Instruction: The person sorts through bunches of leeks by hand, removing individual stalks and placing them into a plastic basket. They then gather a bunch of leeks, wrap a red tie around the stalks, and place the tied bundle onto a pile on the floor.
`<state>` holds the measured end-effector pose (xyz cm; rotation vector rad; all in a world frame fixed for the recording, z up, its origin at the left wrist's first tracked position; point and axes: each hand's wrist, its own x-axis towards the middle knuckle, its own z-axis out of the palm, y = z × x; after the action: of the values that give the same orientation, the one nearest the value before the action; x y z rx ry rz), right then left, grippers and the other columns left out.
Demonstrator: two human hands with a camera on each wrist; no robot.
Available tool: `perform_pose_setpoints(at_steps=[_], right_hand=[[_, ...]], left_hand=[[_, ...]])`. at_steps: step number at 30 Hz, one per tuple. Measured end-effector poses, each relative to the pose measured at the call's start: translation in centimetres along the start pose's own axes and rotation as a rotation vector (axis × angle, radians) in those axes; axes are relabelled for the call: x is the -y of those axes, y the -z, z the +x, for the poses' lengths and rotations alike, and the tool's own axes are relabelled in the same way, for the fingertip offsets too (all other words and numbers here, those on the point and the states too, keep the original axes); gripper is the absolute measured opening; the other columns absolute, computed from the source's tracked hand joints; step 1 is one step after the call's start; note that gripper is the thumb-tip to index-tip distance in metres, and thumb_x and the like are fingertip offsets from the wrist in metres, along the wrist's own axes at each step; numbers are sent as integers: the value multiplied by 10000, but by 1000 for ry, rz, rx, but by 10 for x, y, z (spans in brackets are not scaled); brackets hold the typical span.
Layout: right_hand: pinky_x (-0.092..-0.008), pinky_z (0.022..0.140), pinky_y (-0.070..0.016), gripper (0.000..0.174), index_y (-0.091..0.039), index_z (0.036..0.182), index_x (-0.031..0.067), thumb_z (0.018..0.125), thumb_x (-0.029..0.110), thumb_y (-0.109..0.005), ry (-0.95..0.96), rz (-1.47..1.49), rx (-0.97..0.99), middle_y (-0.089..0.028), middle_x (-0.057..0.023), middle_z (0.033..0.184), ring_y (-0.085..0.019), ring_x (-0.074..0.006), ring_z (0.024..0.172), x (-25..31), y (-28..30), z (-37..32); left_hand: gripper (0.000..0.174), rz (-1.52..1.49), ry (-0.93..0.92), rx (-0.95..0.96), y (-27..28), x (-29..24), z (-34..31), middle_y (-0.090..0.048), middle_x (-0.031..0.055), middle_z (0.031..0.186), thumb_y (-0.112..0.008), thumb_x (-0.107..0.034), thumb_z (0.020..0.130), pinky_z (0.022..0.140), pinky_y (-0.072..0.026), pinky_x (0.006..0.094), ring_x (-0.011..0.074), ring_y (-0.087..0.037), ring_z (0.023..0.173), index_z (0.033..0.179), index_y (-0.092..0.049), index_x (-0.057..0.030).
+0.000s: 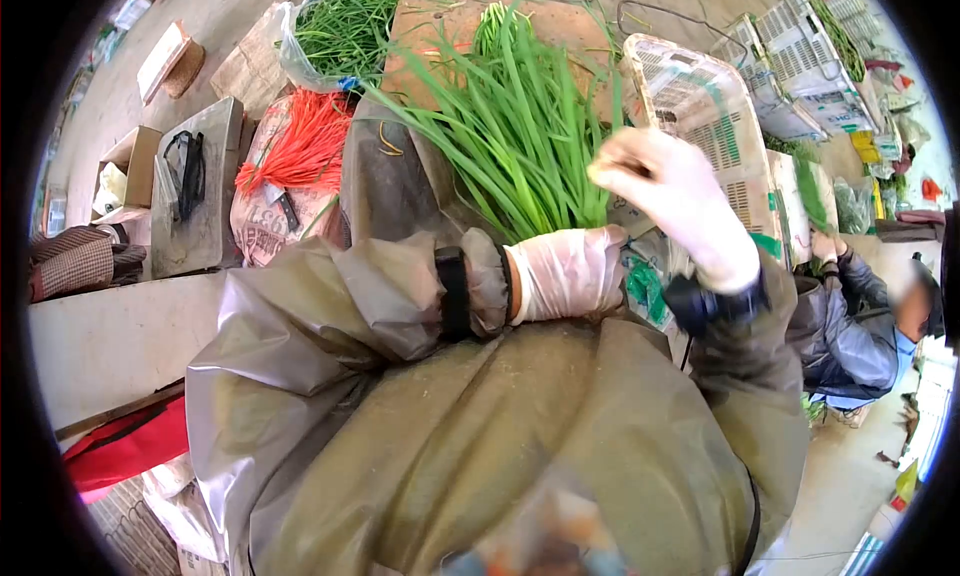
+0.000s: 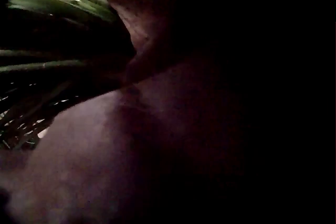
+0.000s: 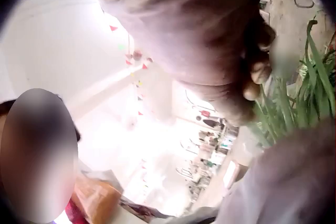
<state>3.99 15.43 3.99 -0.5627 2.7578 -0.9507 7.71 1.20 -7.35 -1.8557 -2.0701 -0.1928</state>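
Observation:
Against the front of the raincoat-like smock, my gloved left hand (image 1: 570,276) grips the base of a bunch of long, flat-leaved garlic chives (image 1: 525,126). The leaves fan up and away over a board. My gloved right hand (image 1: 680,191) is raised just right of the leaves, its fingers curled in toward the thumb. In the right wrist view its curled fingertips (image 3: 257,77) are close beside the chives (image 3: 315,77), and nothing shows between them. The left wrist view is mostly dark, with some leaves (image 2: 58,3) at its upper left.
Another bunch of chives (image 1: 500,31) lies on the brown board (image 1: 430,26). Left are a bag of greens (image 1: 350,26), red ties (image 1: 305,141) and a knife (image 1: 288,208) on a sack (image 1: 265,226). A plastic crate (image 1: 735,151) stands right; beyond it sits another person (image 1: 850,326).

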Motion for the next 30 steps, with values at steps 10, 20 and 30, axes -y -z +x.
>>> perform_pose_setpoints(at_steps=[10, 20, 30], right_hand=[[-191, 479, -307, 32, -627, 849, 49, 880, 55, -631, -24, 861, -981, -562, -9, 735, -384, -37, 532, -60, -18, -96], [-340, 801, -504, 326, -625, 1168, 56, 847, 92, -660, -392, -689, -245, -630, -133, 1095, -626, -235, 906, -156, 11, -99], [-308, 918, -490, 332, -598, 1262, 26, 937, 91, -596, -210, 279, -499, -670, -97, 1157, -627, -177, 1036, -124, 45, -31]], left_hand=[[124, -145, 145, -364, 19, 9, -10, -511, 47, 1412, -609, -279, 726, 1111, -362, 394, 199, -414, 1354, 806, -650, -194], [157, -193, -29, -284, 24, 7, -12, -606, 60, 852, -584, -267, 713, 982, -490, 390, 229, -616, 914, 750, -536, -122], [189, -519, -22, -622, 112, 50, 29, -578, 57, 855, -670, -252, 733, 818, -526, 362, 252, -602, 869, 824, -578, -115]])
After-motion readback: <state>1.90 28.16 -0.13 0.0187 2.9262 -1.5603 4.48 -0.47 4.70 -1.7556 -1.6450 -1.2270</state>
